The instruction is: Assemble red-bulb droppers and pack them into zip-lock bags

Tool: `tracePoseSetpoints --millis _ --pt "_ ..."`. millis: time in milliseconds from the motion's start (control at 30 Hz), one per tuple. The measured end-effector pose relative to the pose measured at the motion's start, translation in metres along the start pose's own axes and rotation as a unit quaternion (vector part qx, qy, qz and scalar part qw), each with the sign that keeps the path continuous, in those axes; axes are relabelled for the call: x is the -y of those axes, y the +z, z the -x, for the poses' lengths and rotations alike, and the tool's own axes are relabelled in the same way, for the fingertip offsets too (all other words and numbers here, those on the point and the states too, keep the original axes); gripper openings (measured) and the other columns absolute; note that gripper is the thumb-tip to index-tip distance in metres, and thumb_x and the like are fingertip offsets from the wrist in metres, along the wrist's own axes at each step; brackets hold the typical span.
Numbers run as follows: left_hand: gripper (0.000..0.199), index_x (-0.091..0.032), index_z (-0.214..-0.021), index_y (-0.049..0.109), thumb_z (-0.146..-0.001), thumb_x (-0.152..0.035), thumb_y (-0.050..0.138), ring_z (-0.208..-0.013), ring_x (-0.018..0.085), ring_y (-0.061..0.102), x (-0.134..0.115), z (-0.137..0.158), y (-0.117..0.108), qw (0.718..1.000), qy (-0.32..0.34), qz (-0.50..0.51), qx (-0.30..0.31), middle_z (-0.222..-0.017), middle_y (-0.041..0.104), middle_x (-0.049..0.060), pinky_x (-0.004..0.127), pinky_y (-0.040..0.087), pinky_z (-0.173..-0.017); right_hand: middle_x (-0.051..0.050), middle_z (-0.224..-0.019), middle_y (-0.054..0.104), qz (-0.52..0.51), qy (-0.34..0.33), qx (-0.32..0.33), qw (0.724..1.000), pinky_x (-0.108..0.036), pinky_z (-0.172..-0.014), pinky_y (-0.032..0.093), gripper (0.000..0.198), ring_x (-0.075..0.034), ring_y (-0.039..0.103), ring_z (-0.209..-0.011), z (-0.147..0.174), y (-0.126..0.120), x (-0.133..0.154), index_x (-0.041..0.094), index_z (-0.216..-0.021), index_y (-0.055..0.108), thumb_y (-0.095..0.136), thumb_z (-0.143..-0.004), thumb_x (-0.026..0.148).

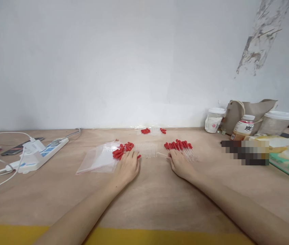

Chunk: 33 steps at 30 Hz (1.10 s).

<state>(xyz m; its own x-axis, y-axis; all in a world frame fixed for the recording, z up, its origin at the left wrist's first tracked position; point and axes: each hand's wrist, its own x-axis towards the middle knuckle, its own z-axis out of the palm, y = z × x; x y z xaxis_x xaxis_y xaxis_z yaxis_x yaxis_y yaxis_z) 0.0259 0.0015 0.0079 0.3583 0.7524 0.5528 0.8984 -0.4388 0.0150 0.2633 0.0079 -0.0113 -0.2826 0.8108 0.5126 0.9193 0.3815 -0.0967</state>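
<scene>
My left hand [129,163] is closed at the edge of a pile of small red caps [119,151], with one red cap [138,156] showing at its fingertips. My right hand [180,163] pinches a thin clear stick [163,154] that points left. Between the hands and slightly beyond them lies a row of bare clear sticks [146,150]. Just past my right fingers, several clear sticks with red tips [179,145] lie side by side, fanned to the right. The fingertips of both hands are partly hidden.
Left of the caps lies a clear plastic bag [97,160]. More red pieces [146,130] rest in plastic by the wall. A power strip [42,154] with cables and a phone [15,149] are at left. Cups [214,120], a bottle [243,127] and a grey bag [253,107] stand right.
</scene>
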Motion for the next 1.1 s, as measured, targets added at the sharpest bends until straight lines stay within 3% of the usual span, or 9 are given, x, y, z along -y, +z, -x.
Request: tracePoseSetpoints --millis 167,267,767,933,1100 --pt "0.023 -0.019 -0.096 0.056 -0.086 -0.017 0.035 -0.083 0.016 0.051 -0.016 0.005 0.011 0.975 0.049 0.214 0.032 -0.088 0.051 0.004 0.028 0.041 -0.076 -0.006 -0.095 0.059 -0.099 -0.09 -0.025 0.991 -0.03 -0.078 0.032 0.029 -0.016 0.051 -0.087 0.016 -0.001 -0.007 0.019 -0.107 0.05 0.03 -0.086 0.015" --pt "0.02 -0.019 -0.095 0.057 -0.085 -0.018 0.039 -0.086 0.016 0.051 -0.019 0.006 0.014 0.961 0.041 0.272 0.04 -0.088 0.052 0.004 0.028 0.041 -0.078 -0.005 -0.09 0.06 -0.113 -0.114 -0.033 0.986 -0.031 -0.078 0.031 0.029 -0.015 0.052 -0.082 0.019 -0.001 -0.001 0.021 -0.102 0.054 0.03 -0.086 0.015" --pt "0.014 -0.018 -0.091 0.054 -0.084 -0.023 0.043 -0.082 0.016 0.053 -0.023 0.005 0.009 0.939 0.02 0.339 0.052 -0.088 0.056 0.003 0.026 0.043 -0.072 -0.003 -0.089 0.063 -0.123 -0.103 -0.026 0.987 -0.031 -0.079 0.027 0.026 -0.013 0.056 -0.078 0.017 -0.007 0.017 0.021 -0.097 0.056 0.032 -0.087 0.019" --pt "0.015 -0.018 -0.087 0.055 -0.082 -0.029 0.046 -0.065 0.013 0.052 -0.024 0.004 0.009 0.934 -0.012 0.352 0.061 -0.073 0.057 -0.001 0.023 0.042 -0.061 -0.002 -0.084 0.064 -0.135 -0.102 -0.025 0.985 -0.029 -0.076 0.028 0.026 -0.011 0.056 -0.071 0.018 -0.011 0.022 0.021 -0.096 0.057 0.033 -0.086 0.022" --pt "0.021 -0.018 -0.093 0.058 -0.084 -0.029 0.042 -0.075 0.015 0.055 -0.024 0.004 0.009 0.93 0.002 0.364 0.056 -0.085 0.063 0.001 0.025 0.043 -0.068 -0.001 -0.075 0.064 -0.177 -0.094 -0.023 0.98 -0.03 -0.076 0.028 0.022 -0.01 0.053 -0.058 0.021 -0.01 0.029 0.02 -0.09 0.058 0.037 -0.084 0.024"
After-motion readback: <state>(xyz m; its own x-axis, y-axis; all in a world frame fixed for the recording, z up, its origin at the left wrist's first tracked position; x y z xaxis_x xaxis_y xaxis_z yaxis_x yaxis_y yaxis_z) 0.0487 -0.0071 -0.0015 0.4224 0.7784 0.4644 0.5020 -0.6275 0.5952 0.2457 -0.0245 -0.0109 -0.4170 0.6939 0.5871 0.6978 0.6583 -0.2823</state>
